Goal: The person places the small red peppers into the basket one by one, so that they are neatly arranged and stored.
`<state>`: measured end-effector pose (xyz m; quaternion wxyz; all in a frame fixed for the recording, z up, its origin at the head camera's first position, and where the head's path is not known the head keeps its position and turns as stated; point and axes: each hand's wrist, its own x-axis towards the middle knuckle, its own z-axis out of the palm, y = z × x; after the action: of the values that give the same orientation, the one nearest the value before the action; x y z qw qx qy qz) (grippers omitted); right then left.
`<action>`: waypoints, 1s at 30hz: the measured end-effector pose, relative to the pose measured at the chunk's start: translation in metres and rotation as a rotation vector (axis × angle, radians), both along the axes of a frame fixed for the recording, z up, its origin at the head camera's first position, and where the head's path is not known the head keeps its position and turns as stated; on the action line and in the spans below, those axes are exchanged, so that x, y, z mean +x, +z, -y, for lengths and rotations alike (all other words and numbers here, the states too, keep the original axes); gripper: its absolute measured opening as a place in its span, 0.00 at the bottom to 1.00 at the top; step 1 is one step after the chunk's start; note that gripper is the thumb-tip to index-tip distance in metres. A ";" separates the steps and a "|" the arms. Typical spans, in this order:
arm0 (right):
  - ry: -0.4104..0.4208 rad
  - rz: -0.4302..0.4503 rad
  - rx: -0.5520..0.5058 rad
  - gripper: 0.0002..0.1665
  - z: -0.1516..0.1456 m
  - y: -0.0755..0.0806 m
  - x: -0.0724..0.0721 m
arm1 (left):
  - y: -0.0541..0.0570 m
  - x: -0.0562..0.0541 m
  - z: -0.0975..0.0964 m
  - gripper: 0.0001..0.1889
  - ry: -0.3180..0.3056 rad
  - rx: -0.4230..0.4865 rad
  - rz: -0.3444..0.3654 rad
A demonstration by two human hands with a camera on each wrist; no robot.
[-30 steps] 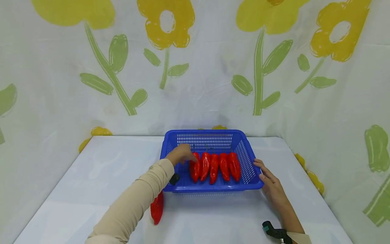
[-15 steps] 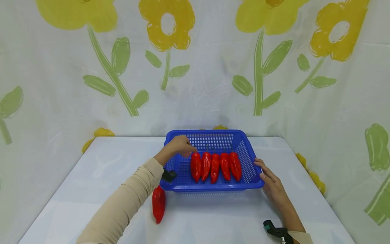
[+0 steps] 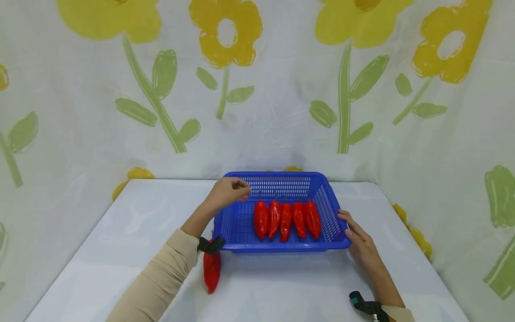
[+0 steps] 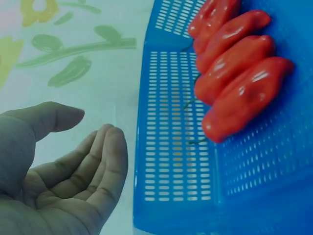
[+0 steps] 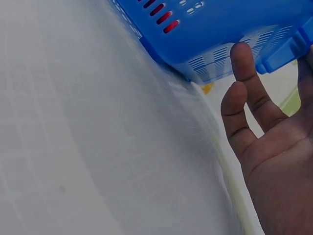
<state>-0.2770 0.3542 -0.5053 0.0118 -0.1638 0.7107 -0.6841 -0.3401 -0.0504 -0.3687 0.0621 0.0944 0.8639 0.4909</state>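
A blue plastic basket [image 3: 285, 247] sits on the white table with several red peppers [image 3: 285, 221] lined up side by side in it, stems to the back. My left hand [image 3: 229, 192] hovers over the basket's back left corner, its fingers loosely bent. The left wrist view shows the hand [image 4: 73, 171] holding nothing, thumb apart from the fingertips, beside the basket wall [image 4: 178, 210]. At the basket's right end my right hand [image 3: 362, 246] touches the rim and outer side. In the right wrist view its fingers [image 5: 243, 61] reach the slotted wall, fairly straight.
One more red pepper [image 3: 212, 270] lies on the table [image 3: 281, 290] at the basket's front left, partly behind the left wrist's black strap [image 3: 211, 245]. A flower-patterned cloth [image 3: 273, 112] hangs behind the table and along both sides.
My left hand has left the leftmost pepper in the basket and moved up and to the left, toward the back left corner. My right hand stays at the basket's right side.
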 end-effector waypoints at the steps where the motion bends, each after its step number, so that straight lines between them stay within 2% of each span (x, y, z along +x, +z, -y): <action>1: 0.005 -0.004 0.000 0.29 0.000 0.000 0.000 | -0.001 0.003 0.002 0.13 0.003 -0.008 -0.018; 4: 0.010 -0.012 -0.004 0.29 0.000 -0.001 0.000 | -0.007 0.012 0.008 0.14 0.025 -0.004 -0.046; 12: -0.001 -0.001 -0.005 0.29 0.001 0.000 -0.001 | -0.025 0.036 0.029 0.13 0.172 0.184 -0.075; 18: 0.001 -0.007 -0.009 0.29 0.000 0.001 0.000 | -0.037 0.048 0.042 0.15 0.232 0.278 -0.068; 30: 0.028 -0.027 -0.030 0.29 0.000 0.002 0.000 | -0.052 0.070 0.051 0.16 0.355 0.284 -0.078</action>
<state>-0.2768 0.3539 -0.5037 0.0095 -0.1830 0.6979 -0.6923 -0.2705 -0.1013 -0.4209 -0.0728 -0.0324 0.7908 0.6069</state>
